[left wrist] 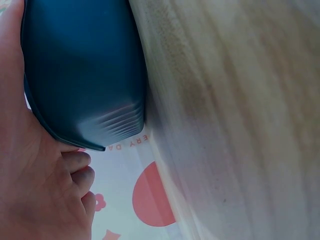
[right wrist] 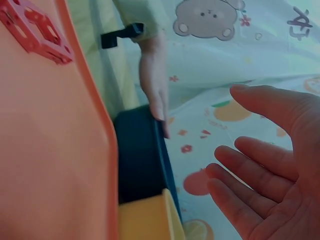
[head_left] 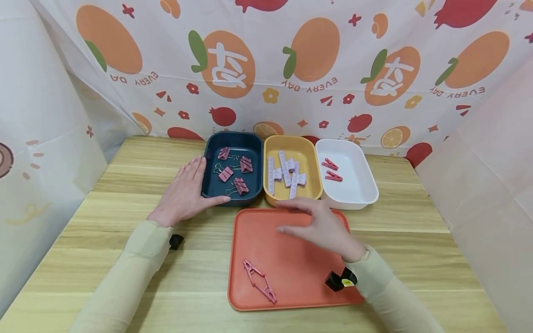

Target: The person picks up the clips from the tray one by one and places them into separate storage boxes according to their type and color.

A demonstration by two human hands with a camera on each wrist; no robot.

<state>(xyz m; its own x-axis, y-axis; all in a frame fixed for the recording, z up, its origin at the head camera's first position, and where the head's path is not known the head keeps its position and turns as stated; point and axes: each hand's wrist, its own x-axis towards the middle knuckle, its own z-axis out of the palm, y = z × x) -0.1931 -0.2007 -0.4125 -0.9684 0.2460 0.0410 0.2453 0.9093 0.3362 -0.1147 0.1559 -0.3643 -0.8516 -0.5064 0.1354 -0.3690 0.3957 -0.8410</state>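
Note:
My left hand (head_left: 182, 192) rests against the left rim of the dark blue bin (head_left: 211, 141), its thumb along the near edge. Several dark pink binder clips (head_left: 240, 186) lie inside that bin. Over the far part of the orange tray (head_left: 287, 259), my right hand (head_left: 322, 224) hovers with thumb and fingers apart, holding nothing. Near the tray's front left lies a pink diamond-shaped clip piece (head_left: 268, 294), perhaps two clothespins end to end. Lilac ruler-shaped clips (head_left: 285, 169) are in the yellow bin (head_left: 314, 155), just beyond the right fingers.
To the right of the yellow bin stands a white bin (head_left: 358, 180) with two small red clothespins (head_left: 333, 175). The three bins sit side by side on the wooden table (head_left: 408, 259), in front of a fruit-printed cloth (head_left: 316, 111).

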